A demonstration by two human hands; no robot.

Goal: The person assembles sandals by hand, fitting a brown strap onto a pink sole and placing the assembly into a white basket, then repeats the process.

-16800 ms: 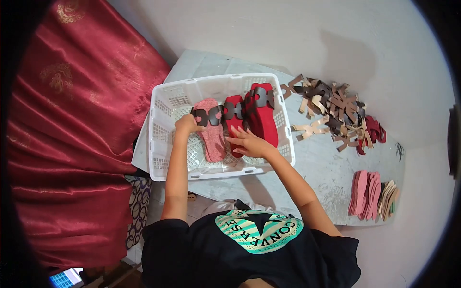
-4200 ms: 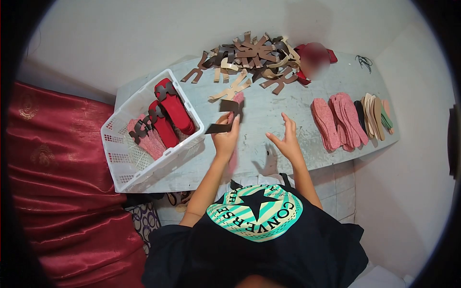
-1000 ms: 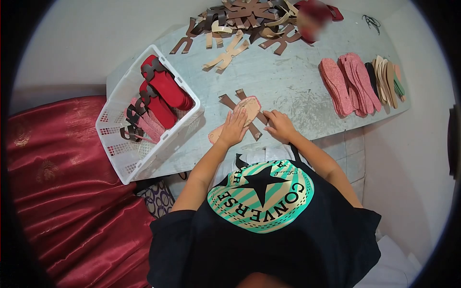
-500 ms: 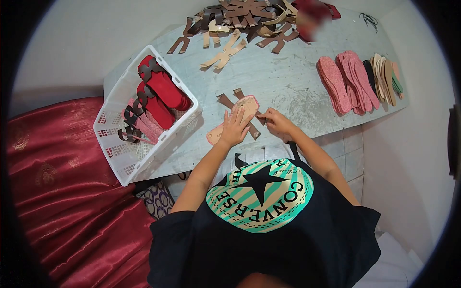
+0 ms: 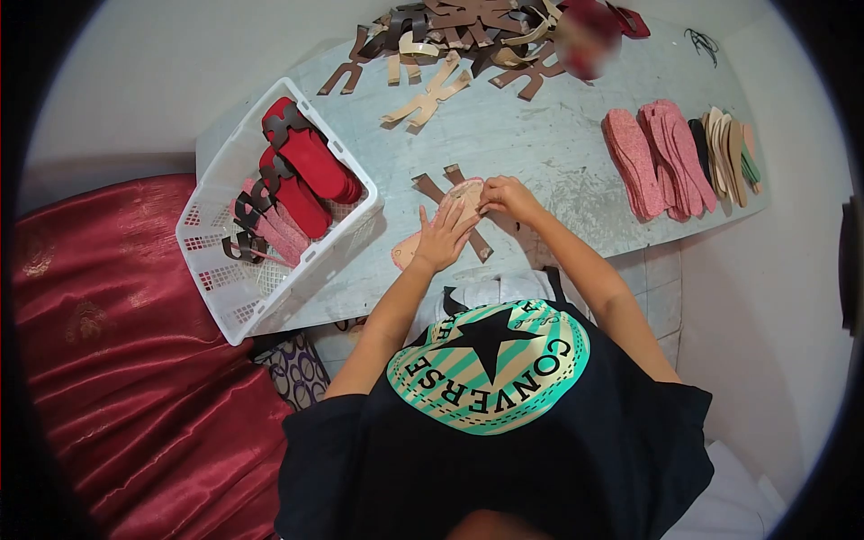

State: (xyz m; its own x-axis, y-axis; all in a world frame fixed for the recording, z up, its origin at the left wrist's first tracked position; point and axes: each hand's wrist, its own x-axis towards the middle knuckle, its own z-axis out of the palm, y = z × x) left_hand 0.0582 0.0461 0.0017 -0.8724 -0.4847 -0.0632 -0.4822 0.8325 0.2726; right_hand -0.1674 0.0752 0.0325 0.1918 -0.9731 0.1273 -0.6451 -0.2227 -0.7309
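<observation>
A sole with a tan face and pink edge (image 5: 407, 253) lies at a slant over a brown cross-shaped strap (image 5: 428, 187) near the table's front edge. My left hand (image 5: 443, 237) rests flat on the sole with its fingers spread. At the sole's upper right edge, my right hand (image 5: 506, 197) has its fingers pinched on one end of the brown strap, lifted up against the sole. Two strap ends stick out at the upper left, and another shows below the sole.
A white basket (image 5: 335, 247) at the left holds red and pink slippers (image 5: 317, 169). Brown, black and beige straps (image 5: 477, 18) are heaped at the back. Pink soles (image 5: 630, 162) and other coloured soles stand at the right. Red cloth (image 5: 117, 360) hangs at the far left.
My right hand has moved up and slightly left, bringing the strap end from the table to the sole's edge. My left hand stays on the sole. The view has shifted slightly.
</observation>
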